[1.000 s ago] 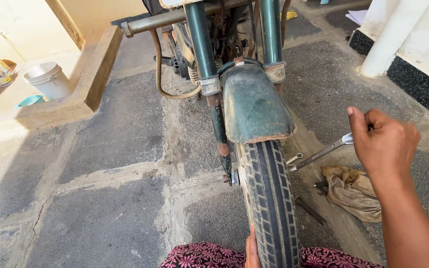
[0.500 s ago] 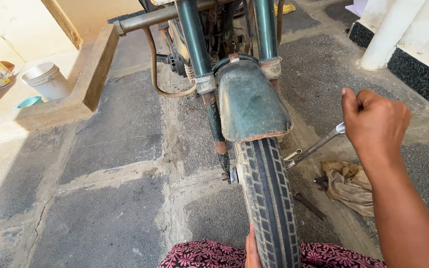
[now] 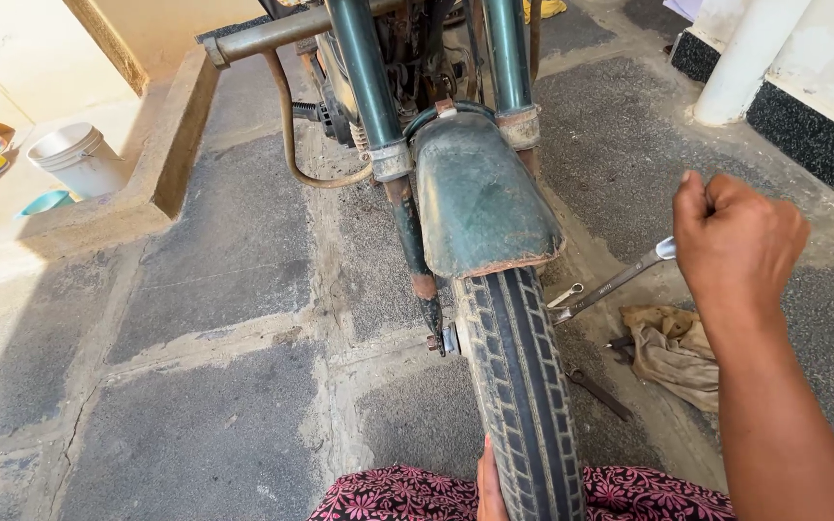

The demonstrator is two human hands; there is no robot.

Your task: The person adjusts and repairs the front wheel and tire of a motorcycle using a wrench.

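Note:
A motorbike's front wheel [image 3: 521, 386] stands upright before me, its black tyre under a worn green mudguard [image 3: 480, 198], between two green fork legs [image 3: 371, 87]. My right hand [image 3: 736, 246] is closed around the handle of a long metal spanner [image 3: 608, 287], whose far end reaches the axle on the right side of the wheel. My left hand [image 3: 488, 482] rests against the tyre's left side at the bottom edge of the view; only a few fingers show.
A crumpled tan rag [image 3: 673, 352] and another spanner [image 3: 598, 393] lie on the stone floor right of the wheel. A white bucket [image 3: 79, 159] stands beyond a low concrete kerb [image 3: 171, 145] at the left. A white pillar [image 3: 740, 63] rises at the upper right.
My right hand has closed into a fist on the spanner and lowered slightly, swinging the handle. The left hand stays on the tyre.

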